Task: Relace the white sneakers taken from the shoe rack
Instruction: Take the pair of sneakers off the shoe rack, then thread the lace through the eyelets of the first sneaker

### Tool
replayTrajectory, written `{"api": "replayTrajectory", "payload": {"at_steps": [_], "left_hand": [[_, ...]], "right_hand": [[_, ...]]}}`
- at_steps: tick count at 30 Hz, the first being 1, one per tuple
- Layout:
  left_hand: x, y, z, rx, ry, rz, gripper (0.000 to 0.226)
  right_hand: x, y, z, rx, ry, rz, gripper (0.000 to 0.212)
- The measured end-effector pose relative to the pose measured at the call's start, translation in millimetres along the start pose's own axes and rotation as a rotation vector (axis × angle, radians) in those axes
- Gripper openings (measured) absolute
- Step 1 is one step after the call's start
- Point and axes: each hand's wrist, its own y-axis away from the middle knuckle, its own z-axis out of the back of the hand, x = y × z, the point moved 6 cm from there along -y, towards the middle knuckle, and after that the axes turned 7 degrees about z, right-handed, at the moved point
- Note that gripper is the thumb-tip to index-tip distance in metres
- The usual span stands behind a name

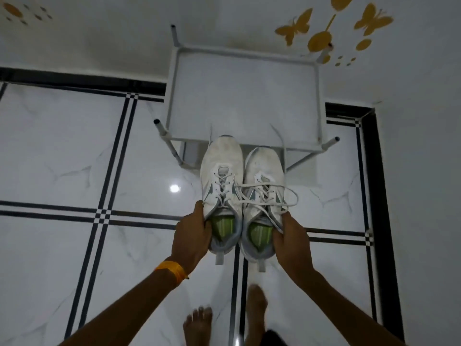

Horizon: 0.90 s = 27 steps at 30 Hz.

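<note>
Nearest the camera, two bare feet [199,325] stood on the white marble floor [55,151], which was crossed by black inlay lines; the right foot was blurred and both were partly cut off by the lower edge. Above them the two forearms reached forward, the left one wearing an orange wristband [171,270].

The left hand [192,236] gripped the left sneaker [222,181] at its collar, fingers curled over the outer side and tucked into the opening, so their tips were hidden. The right hand [289,243] clasped the right sneaker [264,186] the same way, fingers closed around the outer collar edge together with a strand of lace. Both white sneakers were held side by side, touching, toes pointing away, up off the floor. Each opening showed a green insole [223,227], and a pull tab hung from each heel. The white laces [262,193] lay loose, one loop crossing from the left shoe over the right.

Beyond the toes stood the white shoe rack [247,96], its top shelf bare; the sneakers' toes covered part of its front rail, and any lower shelf was hard to make out. Farther off, yellow butterfly decals [294,27] marked the white wall.
</note>
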Motion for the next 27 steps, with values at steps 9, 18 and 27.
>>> {"api": "replayTrajectory", "payload": {"at_steps": [9,18,27], "left_hand": [[149,-47,-162,0.059,-0.095,-0.006,0.033],[222,-99,-258,-0.033,-0.094,-0.112,0.026],[220,-121,-242,-0.11,-0.223,-0.231,0.046]], "right_hand": [[-143,10,-158,0.041,0.075,-0.032,0.019],[-251,-18,-249,0.008,0.076,0.024,0.017],[-217,-36,-196,0.205,0.8,-0.064,0.072]]}}
